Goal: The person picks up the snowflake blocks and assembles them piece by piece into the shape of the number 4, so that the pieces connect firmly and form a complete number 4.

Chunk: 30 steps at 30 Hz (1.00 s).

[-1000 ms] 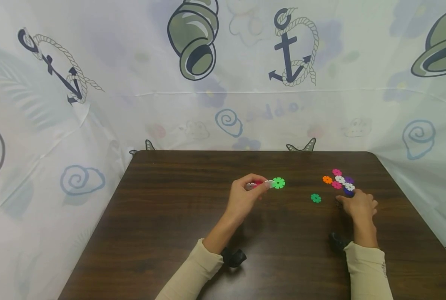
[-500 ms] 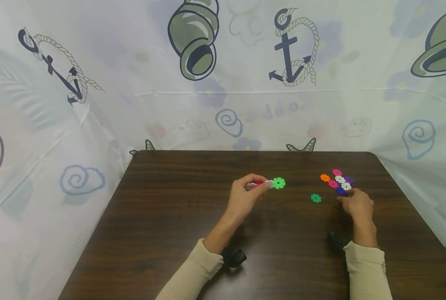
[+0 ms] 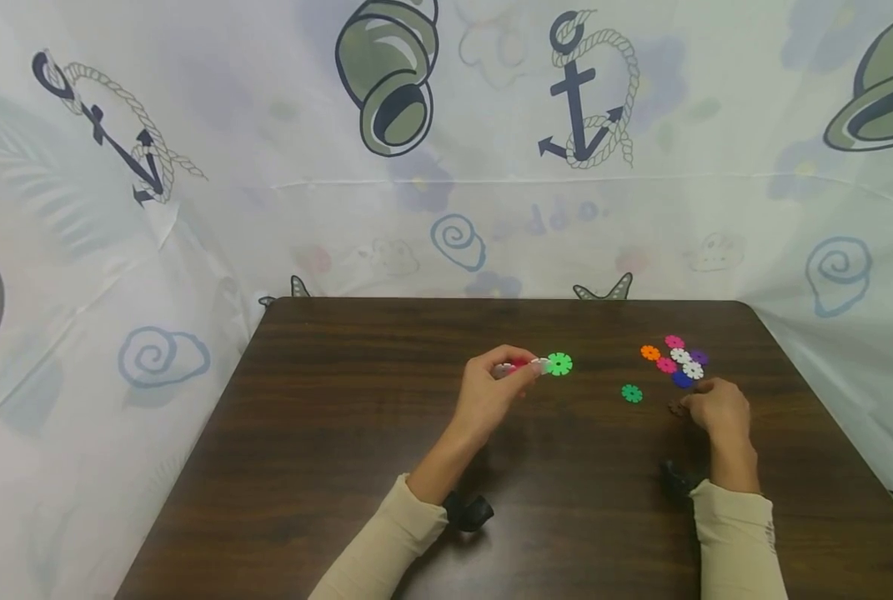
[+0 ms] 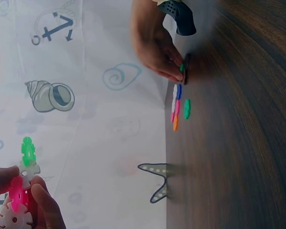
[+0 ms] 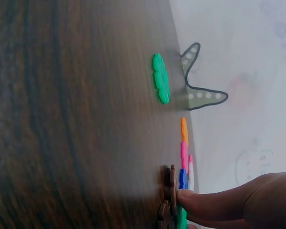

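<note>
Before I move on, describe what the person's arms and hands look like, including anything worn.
The left hand and right hand are ungloved. The left sleeve and right sleeve are long and plain cream. On each arm's inner side, by the cuff, sits a black device, left and right; the right one shows small dots or holes.

Table surface: loose notched discs, right side

We record a dark brown table with a wood-grain top and rounded far corners. Towards its far right we find flat notched discs in a close group: an orange disc, two pink discs, two white discs, a purple disc and a blue disc. We note a green disc lying apart, left of the blue one
</note>
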Motion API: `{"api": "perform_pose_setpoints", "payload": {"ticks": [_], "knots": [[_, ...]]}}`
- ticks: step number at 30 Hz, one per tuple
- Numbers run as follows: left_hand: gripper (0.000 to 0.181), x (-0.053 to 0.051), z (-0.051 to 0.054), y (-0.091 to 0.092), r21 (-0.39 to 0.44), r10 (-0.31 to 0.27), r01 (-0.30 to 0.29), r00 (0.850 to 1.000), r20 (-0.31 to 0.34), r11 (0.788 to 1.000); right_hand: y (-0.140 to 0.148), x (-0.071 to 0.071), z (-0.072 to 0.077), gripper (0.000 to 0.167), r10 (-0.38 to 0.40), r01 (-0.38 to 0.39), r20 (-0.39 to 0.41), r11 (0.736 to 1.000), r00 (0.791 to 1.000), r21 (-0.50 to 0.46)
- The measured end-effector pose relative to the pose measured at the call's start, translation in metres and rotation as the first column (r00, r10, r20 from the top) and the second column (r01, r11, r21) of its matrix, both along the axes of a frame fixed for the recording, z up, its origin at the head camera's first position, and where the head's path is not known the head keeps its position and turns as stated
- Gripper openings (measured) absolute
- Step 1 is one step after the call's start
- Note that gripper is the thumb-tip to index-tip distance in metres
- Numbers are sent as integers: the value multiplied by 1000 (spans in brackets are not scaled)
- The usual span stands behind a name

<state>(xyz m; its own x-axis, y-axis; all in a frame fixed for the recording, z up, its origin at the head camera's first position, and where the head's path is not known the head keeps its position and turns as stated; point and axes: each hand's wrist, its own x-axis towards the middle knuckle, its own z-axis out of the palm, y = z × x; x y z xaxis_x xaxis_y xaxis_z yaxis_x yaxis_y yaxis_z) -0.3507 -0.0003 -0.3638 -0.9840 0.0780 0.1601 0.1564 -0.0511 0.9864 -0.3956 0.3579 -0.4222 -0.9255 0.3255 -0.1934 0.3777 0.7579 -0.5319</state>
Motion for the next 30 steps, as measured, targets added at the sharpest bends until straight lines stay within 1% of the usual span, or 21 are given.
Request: {"api": "perform_pose_setpoints", "payload": {"ticks": [3, 8, 12, 17, 25, 30], "knots": [[14, -1, 0, 0, -2, -6, 6, 1000, -7, 1000, -2, -1, 0, 51, 0, 1, -19, 1000, 1000, 6], [14, 0, 0, -1, -2, 1, -1, 1000, -3, 1000, -6, -1, -2, 49, 4, -4, -47, 1000, 999, 1], [15, -1, -1, -2, 2, 1, -1, 1000, -7, 1000, -7, -1, -2, 44, -15, 14, -63, 1000, 998, -11], [16, -1, -2, -1, 1, 2, -2, 1000, -9, 1000, -9, 1, 1, 37, -35, 32, -76, 999, 996, -36], [14, -1, -4, -2, 6, -1, 1, 1000, -24, 1000, -13, 5, 10, 37, -7, -2, -118, 997, 993, -76], [17, -1, -4, -2, 12, -7, 8, 1000, -24, 1000, -20, 5, 20, 45, 54, -61, -128, 997, 990, -51]]}}
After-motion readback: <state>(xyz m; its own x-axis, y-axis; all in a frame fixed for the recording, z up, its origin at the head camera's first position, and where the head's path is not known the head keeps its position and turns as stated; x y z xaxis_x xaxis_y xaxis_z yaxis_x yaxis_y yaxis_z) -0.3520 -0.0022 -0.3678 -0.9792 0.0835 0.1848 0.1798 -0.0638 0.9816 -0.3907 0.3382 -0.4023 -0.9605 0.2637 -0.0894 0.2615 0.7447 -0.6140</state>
